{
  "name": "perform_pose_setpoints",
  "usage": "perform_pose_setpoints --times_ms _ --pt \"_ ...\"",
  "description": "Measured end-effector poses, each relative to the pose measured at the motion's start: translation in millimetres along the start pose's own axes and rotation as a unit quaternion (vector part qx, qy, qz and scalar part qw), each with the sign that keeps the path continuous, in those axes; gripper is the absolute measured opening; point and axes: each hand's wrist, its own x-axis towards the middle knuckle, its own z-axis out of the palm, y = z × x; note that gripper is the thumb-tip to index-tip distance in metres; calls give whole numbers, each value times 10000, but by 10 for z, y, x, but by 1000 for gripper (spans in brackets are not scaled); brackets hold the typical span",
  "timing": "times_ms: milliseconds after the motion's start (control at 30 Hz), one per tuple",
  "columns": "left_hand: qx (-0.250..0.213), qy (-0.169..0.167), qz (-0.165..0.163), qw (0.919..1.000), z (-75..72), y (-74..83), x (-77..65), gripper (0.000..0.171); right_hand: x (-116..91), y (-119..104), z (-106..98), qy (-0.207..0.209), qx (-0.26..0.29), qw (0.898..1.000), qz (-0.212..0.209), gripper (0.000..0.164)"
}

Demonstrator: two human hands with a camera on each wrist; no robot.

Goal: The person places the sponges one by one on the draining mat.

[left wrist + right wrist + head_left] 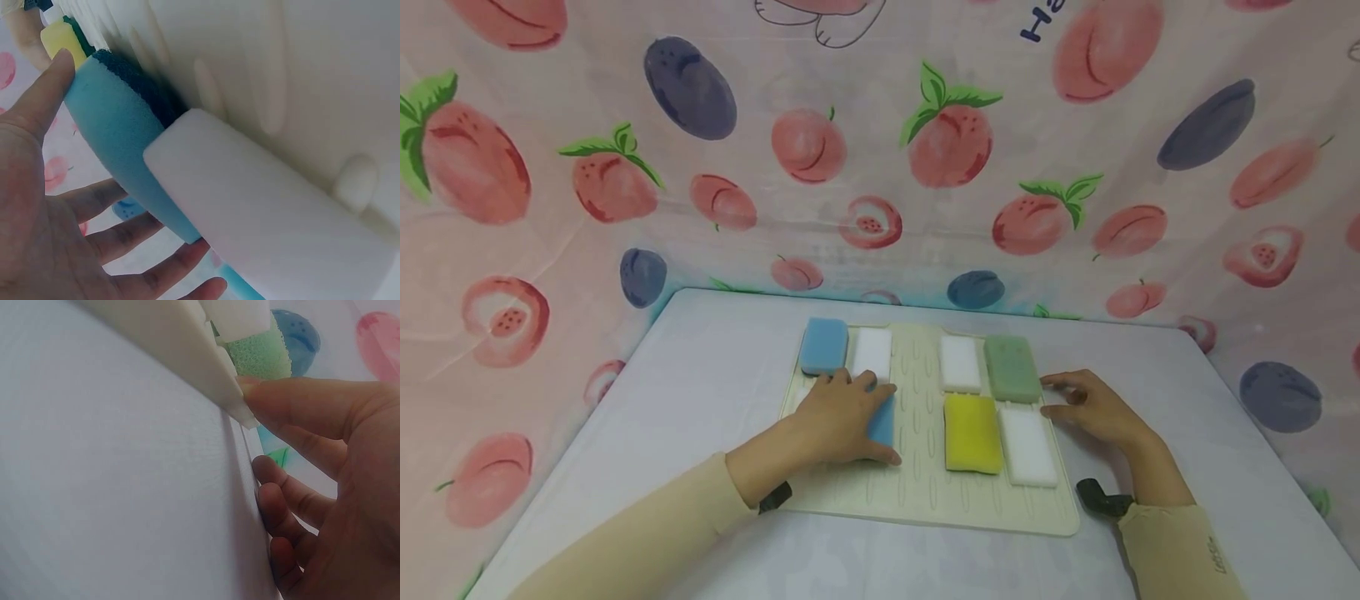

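Note:
My left hand [842,417] reaches over a blue sponge [882,421] on the cream ridged tray [917,492], thumb at one end and spread fingers at the other. In the left wrist view the sponge [119,131] shows a dark scouring side facing the tray. A white sponge [262,200] lies beside it, mostly covered by the hand in the head view. At the tray's right edge, my right hand [1097,408] touches the rim with thumb and index fingertips, next to a green sponge [1012,368]. Its other fingers bend loosely.
Another blue sponge [825,346] and a white sponge [872,352] lie at the tray's back left. On its right half are a yellow sponge [972,433] and white sponges, one in front [1028,446], one behind [960,364]. White cloth [715,367] covers the table; a fruit-print curtain hangs behind.

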Motion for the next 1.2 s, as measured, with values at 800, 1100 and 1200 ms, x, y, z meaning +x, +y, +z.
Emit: perform_pose_setpoints --times_ms 800,1100,1200 --pt "-284 359 -115 9989 42 -102 -54 104 100 2 3 -72 -111 9999 18 56" --pt "-502 693 14 9963 7 -312 -4 96 145 8 -58 73 -254 9993 -279 50" --pt "-586 867 71 9945 -3 -430 35 92 141 15 -107 229 -159 9992 -286 53"
